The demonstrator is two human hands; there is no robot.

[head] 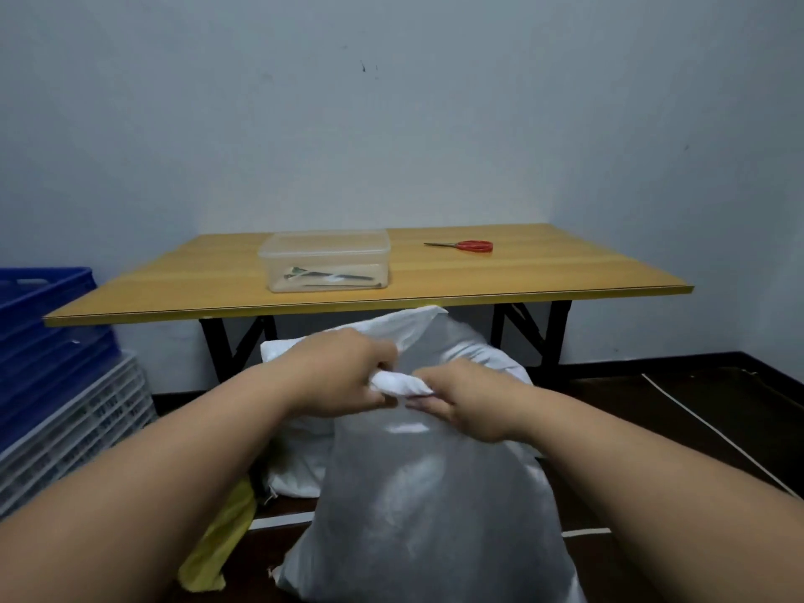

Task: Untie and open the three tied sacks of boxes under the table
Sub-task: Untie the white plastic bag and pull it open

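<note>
1. A white sack is seen standing on the floor in front of the counter, its twisted neck held between both hands.
2. The left end of the neck is gripped by the left hand, its fingers curled around it.
3. The right end is pinched by the right hand, fingers bent beneath the twist.
4. More white sacking is seen behind, under the counter.
5. A clear plastic box and red-handled scissors are placed on the counter.
6. Blue crates are stacked at the left over a white crate.
7. No readable writing or label can be made out.
</note>
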